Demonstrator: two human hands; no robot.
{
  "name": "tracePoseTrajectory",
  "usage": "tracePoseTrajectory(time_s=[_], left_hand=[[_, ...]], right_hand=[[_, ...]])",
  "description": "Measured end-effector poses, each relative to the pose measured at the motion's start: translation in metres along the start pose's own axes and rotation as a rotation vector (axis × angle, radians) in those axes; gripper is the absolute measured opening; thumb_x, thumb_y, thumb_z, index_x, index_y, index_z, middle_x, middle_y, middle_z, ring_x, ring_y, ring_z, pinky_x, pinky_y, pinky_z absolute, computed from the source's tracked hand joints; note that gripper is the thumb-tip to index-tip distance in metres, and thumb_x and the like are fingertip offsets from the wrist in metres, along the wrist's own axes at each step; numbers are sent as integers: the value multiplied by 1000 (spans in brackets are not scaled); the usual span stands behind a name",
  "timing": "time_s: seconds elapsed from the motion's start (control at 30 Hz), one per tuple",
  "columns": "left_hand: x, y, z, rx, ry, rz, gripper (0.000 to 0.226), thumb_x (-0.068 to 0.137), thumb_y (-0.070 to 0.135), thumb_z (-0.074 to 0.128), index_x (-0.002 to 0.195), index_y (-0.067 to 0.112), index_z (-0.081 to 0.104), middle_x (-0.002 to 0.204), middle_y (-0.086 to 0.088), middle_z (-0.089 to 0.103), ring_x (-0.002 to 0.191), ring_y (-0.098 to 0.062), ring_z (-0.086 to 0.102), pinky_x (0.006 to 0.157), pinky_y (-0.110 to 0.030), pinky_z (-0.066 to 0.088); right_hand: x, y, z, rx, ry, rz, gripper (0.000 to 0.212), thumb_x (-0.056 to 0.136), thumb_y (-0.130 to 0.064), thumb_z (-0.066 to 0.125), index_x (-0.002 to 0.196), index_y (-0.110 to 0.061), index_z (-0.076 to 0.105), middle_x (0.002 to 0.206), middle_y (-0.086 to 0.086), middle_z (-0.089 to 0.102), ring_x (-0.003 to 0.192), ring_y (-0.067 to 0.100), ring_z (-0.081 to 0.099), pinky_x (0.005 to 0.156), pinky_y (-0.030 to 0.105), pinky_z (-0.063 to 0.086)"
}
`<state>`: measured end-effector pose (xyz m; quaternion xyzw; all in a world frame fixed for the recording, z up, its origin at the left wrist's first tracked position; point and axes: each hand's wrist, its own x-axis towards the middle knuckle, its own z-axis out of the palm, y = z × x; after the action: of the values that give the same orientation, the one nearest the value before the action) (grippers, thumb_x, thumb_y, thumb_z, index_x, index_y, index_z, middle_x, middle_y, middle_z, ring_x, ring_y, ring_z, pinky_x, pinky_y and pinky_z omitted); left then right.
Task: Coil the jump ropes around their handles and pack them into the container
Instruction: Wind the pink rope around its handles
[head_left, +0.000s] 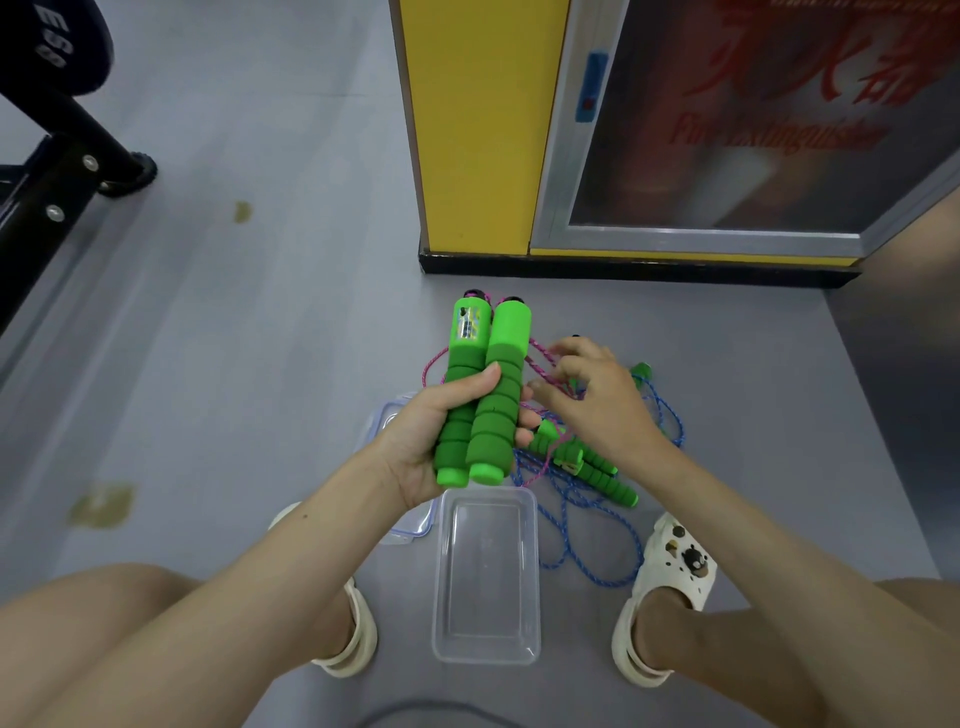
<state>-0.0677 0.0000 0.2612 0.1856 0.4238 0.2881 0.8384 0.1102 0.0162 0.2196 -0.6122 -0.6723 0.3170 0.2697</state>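
handles: two green foam handles (485, 389) side by side in left hand (431, 441), raised above the floor (260, 338), black-capped ends pointing away from the person. left hand wraps them at mid-length, thumb across the front, fingertips showing round the right side; firm full grip. one handle carries a small printed panel near its far end. pink rope (540, 364) leaves the far ends and hangs in loose loops on both sides of the pair. right hand (597, 400) just beside the handles, fingers bent, pinching strands of pink rope between thumb and fingertips. under the right hand, on the floor, second pair of green handles (587, 462) lies tilted, blue rope (597, 545) spread round it in an untidy tangle reaching toward the right foot. container (487, 577), clear plastic, rectangular, sits open on the floor between the feet, nothing inside it. its lid (387, 421) lies just beyond the container's left far corner, partly hidden by the left wrist. white clogs (670, 571) on both feet. yellow pillar (478, 130) and glass-fronted cabinet (727, 130) stand at the floor's far edge; black frame (62, 156) at far left.
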Motion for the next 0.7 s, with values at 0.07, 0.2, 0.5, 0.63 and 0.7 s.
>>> tracePoseTrajectory(time_s=[0.07,0.2,0.5,0.63,0.7], left_hand=[[0,-1,1,-1,23,15,37,78,30,58,99,0,63,77,-16,69,55,-19,66,47,-24,52],[-1,-1,2,8,24,26,37,79,30,57,99,-1,62,76,-16,69,54,-19,66,47,-24,52],[0,0,2,7,23,29,36,80,29,56,100,-1,61,77,-16,69,55,-19,65,48,-24,53],[2,0,1,8,35,42,37,78,30,57,99,0,61,76,-15,70,55,-18,65,49,-24,54],[2,0,0,8,37,45,37,79,30,57,99,0,61,76,-15,70,55,-18,65,49,-24,54]], right_hand=[[1,-1,-1,181,10,54,24,87,-21,67,68,-6,62,99,0,61,95,17,57,83,24,42],[0,-12,-5,610,19,212,15,95,-12,54,88,-2,63,88,17,70,79,20,69,77,26,55],[0,-7,-10,543,45,258,27,93,8,46,89,-19,45,103,10,60,60,15,66,54,24,54],[0,-6,-12,414,59,186,24,88,11,54,77,-10,57,86,10,62,51,12,66,44,19,49],[-1,-6,-10,359,63,194,15,87,6,60,85,-8,65,83,6,64,45,6,61,44,16,48]])
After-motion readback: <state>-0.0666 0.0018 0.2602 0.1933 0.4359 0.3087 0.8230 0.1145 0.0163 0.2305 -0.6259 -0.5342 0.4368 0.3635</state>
